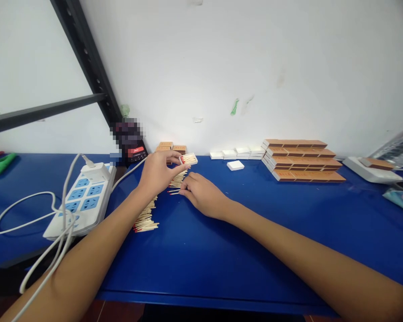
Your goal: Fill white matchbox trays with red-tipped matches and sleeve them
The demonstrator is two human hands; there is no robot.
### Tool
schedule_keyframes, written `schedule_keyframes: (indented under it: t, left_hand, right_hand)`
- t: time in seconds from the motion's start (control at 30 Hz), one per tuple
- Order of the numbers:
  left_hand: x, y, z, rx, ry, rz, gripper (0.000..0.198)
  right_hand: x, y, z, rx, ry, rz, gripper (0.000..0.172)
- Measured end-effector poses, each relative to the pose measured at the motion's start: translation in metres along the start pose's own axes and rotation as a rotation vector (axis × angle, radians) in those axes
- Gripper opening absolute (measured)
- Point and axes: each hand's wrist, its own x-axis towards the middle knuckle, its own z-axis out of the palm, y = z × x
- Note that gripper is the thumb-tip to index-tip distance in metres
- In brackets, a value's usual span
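My left hand [159, 172] grips a small open matchbox tray [189, 158] filled with matches, held just above the blue table [201, 250]. My right hand [203, 193] rests on the table beside it, fingers curled and pinching at loose matches [175, 181]. A long row of loose matches [147, 219] runs along the table beneath my left forearm toward the front.
A white power strip [82, 199] with cables lies at the left. Stacked brown matchbox sleeves [300, 161] stand at the right, white empty trays [237, 154] line the wall, one tray [235, 165] apart. Brown boxes [171, 146] and a black device [134, 152] sit behind my hands.
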Motion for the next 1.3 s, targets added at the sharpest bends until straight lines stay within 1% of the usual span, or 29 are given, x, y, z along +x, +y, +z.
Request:
schedule_keyframes:
  t: [0.1,0.2,0.37,0.5,0.6,0.67,0.73,0.8,0.9,1.03,1.13,1.23,1.3]
  left_hand:
    - [0.000,0.001,-0.001,-0.001,0.003,-0.002,0.030]
    - [0.000,0.001,-0.001,-0.011,0.005,-0.004,0.031]
    - [0.000,-0.002,-0.001,0.002,-0.005,-0.008,0.030]
    - [0.000,-0.004,-0.001,0.049,-0.018,0.014,0.029]
    - [0.001,-0.003,-0.001,0.176,-0.038,0.062,0.025]
    - [0.002,-0.002,-0.001,0.267,-0.066,0.094,0.024]
    - [0.001,-0.002,0.000,0.300,-0.095,0.107,0.026]
    - [0.000,-0.001,0.002,0.255,-0.121,0.097,0.029]
    - [-0.003,0.001,0.003,0.128,-0.165,0.077,0.032]
    - [-0.006,0.005,0.004,0.012,-0.208,0.068,0.033]
    - [-0.006,0.008,0.004,-0.042,-0.221,0.055,0.035]
    - [-0.006,0.010,0.004,-0.114,-0.247,0.013,0.037]
    - [-0.005,0.011,0.003,-0.156,-0.246,-0.022,0.039]
  right_hand:
    - [0.002,-0.001,0.004,0.009,0.044,-0.015,0.009]
    - [0.003,-0.001,0.004,0.018,0.051,-0.028,0.002]
    - [0.005,-0.002,0.003,0.017,0.012,-0.002,0.009]
    - [0.005,-0.001,0.001,-0.036,-0.032,0.024,0.012]
    - [0.000,0.004,-0.010,-0.058,-0.031,0.032,0.012]
    - [-0.004,0.010,-0.021,-0.076,0.025,0.060,0.010]
    - [-0.006,0.018,-0.033,-0.100,0.107,0.095,0.010]
    - [-0.007,0.026,-0.042,-0.113,0.169,0.120,0.009]
    - [-0.008,0.033,-0.048,-0.119,0.200,0.129,0.008]
    - [-0.009,0.033,-0.045,-0.140,0.194,0.107,0.007]
    - [-0.009,0.034,-0.043,-0.119,0.206,0.073,0.004]
    - [-0.008,0.034,-0.043,-0.047,0.260,0.055,0.003]
    - [-0.007,0.031,-0.044,0.029,0.340,0.050,0.006]
